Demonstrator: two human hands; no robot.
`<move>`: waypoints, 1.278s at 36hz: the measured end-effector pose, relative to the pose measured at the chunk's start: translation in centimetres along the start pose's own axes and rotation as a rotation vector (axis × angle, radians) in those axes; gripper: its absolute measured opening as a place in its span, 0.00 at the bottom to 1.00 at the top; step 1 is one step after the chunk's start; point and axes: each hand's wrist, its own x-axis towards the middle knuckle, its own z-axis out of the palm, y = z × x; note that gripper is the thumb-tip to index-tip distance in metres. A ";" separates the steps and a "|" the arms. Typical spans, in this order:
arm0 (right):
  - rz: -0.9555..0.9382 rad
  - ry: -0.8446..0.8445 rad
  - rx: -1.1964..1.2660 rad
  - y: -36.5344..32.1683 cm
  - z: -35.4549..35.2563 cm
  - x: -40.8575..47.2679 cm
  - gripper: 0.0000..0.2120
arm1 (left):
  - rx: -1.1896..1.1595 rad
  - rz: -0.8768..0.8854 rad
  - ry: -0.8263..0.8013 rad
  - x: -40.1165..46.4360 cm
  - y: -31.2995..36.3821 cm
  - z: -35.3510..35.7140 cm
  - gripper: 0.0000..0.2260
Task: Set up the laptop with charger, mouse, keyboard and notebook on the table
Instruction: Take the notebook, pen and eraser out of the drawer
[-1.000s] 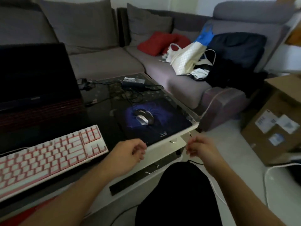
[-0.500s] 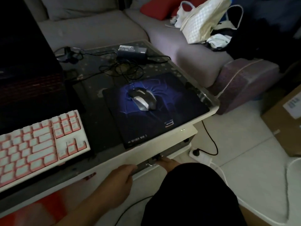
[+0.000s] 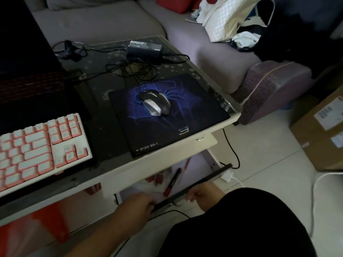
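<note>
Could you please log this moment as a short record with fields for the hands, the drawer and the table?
left hand: grips the drawer front
right hand: holds the same front
drawer: pulled open under the table; red marker inside
table: mouse on mouse pad, keyboard, laptop, charger
notebook: not visible

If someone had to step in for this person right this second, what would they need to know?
Hands: the left hand and right hand both grip the dark front edge of the drawer under the table; the drawer is pulled open.
In place on the table: laptop, keyboard, mouse on its mouse pad, charger with its cables loose beside it.
In the drawer: a red and black marker and some papers; no notebook can be made out.
Left: find the notebook and put it on the table.
</note>
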 end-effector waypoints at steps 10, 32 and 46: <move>0.119 0.047 -0.206 2.2 -2.4 -1.6 0.14 | 0.067 -0.008 -0.077 -2.7 0.8 3.1 0.09; 0.021 -0.388 -0.208 1.4 2.3 0.9 0.32 | -0.673 -0.856 0.015 5.7 -1.9 8.1 0.25; 0.265 -0.154 0.193 0.1 -0.1 0.4 0.22 | -1.079 -0.692 0.104 4.0 2.0 0.9 0.12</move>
